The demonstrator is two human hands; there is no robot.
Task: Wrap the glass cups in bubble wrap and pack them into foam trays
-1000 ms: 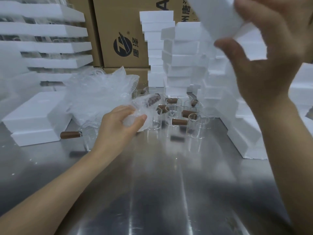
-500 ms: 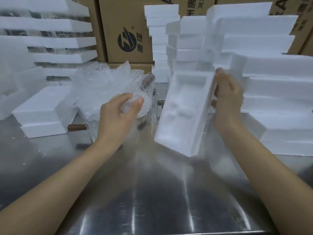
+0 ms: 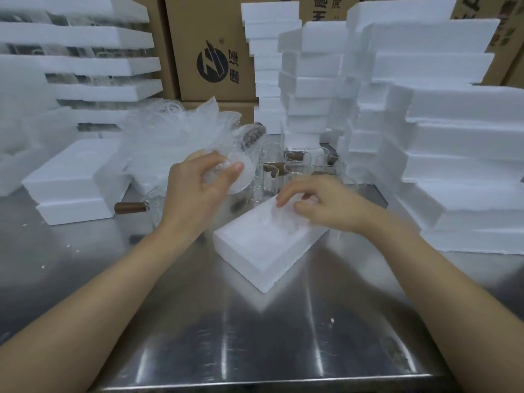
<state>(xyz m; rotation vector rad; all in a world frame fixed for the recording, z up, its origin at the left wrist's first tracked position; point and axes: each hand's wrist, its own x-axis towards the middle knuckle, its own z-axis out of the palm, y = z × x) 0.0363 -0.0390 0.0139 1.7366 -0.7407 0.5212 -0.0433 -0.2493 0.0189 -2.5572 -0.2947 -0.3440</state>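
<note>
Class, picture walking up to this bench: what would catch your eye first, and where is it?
The left hand grips a bubble-wrapped glass cup with a brown handle above the steel table. Just right, the right hand rests on a white foam tray lying at the centre. Tall white foam stacks fill the right.

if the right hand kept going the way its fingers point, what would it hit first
The right hand hangs over the far end of the foam tray, fingers pointing left and slightly down. Going straight on, it would most likely meet the wrapped cup in the left hand, though depth is unclear.

Steel table reflecting light; cardboard boxes behind.
</note>
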